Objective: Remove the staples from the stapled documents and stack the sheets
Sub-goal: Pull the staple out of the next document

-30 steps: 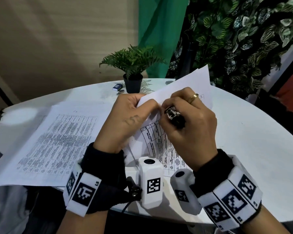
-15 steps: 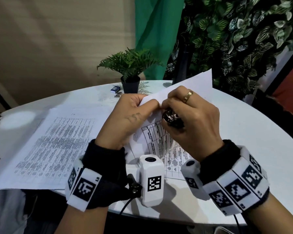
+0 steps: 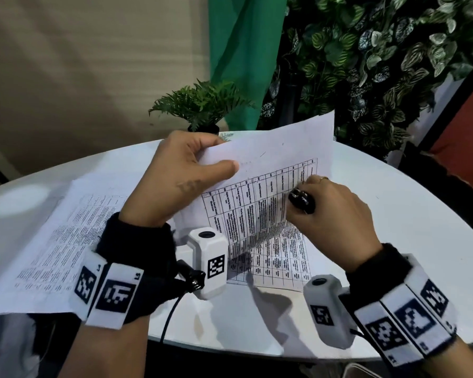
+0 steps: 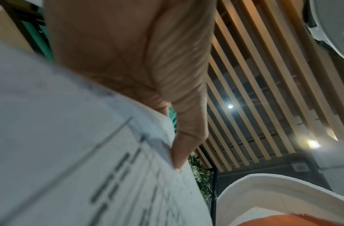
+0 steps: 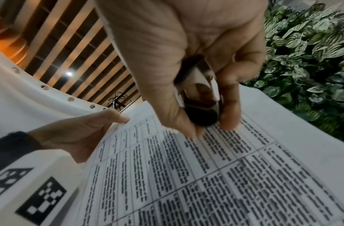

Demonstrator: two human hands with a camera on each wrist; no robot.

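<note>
Sheet (image 3: 271, 170) lifted off desk (image 3: 393, 227), long axis running 7 to 1 o'clock. Left hand (image 3: 172, 181) pinches its 10 o'clock edge w/ thumb on top; right hand (image 3: 331, 211) fingers (image 5: 230, 120) curled round staple remover (image 3: 301, 200), resting on sheet.

A printed sheet (image 3: 268, 186) with a black-ruled table is lifted and curled off the table — pinched at its upper left corner, its lower part bending down to a second table-printed sheet (image 3: 281, 266) lying flat beneath the right wrist. A black-and-chrome staple remover (image 3: 301, 201) sits against the sheet's right side — a stack of printed sheets (image 3: 52, 241) lies flat left of the left wrist.
</note>
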